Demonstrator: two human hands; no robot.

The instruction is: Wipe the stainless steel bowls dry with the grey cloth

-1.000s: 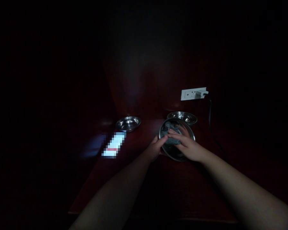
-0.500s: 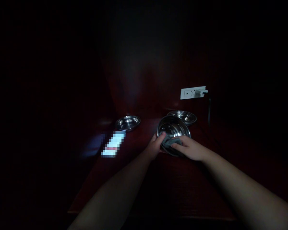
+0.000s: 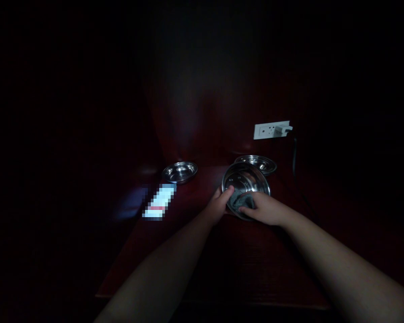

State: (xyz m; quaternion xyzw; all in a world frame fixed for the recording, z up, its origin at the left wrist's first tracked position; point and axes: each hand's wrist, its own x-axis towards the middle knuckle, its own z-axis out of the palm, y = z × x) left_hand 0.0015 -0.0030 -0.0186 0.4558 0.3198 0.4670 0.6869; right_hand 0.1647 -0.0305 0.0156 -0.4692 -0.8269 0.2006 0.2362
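A shiny metal bowl (image 3: 256, 179) is tilted with its opening towards me above the dark red table. My left hand (image 3: 218, 205) grips its left rim, thumb on the inside and fingers hidden behind. My right hand (image 3: 264, 208) is closed on a dark grey-green cloth (image 3: 235, 200), pressing it against the lower inside of the bowl. Its fingers are partly hidden in the bowl. Just behind stands a shallow metal dish (image 3: 267, 167), partly covered by the bowl. Another shallow metal dish (image 3: 180, 172) sits to the left, apart from both hands.
A lit, blurred-out phone-like screen (image 3: 160, 202) lies on the left of the table (image 3: 195, 242). On the back wall is a white socket panel (image 3: 264, 130) with a plug and a dark cable (image 3: 294, 157) hanging down at the right. The surroundings are very dark.
The bowl has shifted and turned slightly to the right, showing more of its inside. My right hand has moved a little with the cloth within the bowl.
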